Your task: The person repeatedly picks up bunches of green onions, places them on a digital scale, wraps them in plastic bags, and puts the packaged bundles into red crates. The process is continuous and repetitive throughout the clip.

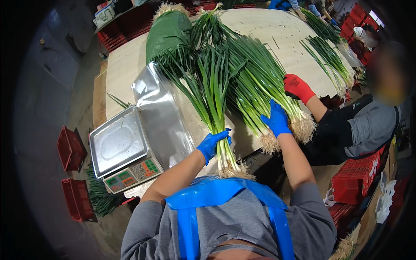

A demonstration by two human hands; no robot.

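My left hand [214, 144], in a blue glove, is closed around the pale stems of a bunch of green onions [213, 84]. Their stringy roots point toward my apron, and the leaves fan out away from me over the table. My right hand [277, 119], also in a blue glove, rests with fingers apart on the stalks of a larger pile of green onions [256, 74]. The root ends of that pile [302, 126] overhang the table's near edge. Just beyond my right hand, a co-worker's red-gloved hand [297, 87] is at the same pile.
A digital scale [118, 139] with a metal pan stands at left, beside clear plastic sheets [162, 117]. Behind lies a green-wrapped bundle [169, 34] on the pale table [125, 70]. Red crates [76, 200] sit on the floor. The co-worker [364, 130] is close at right.
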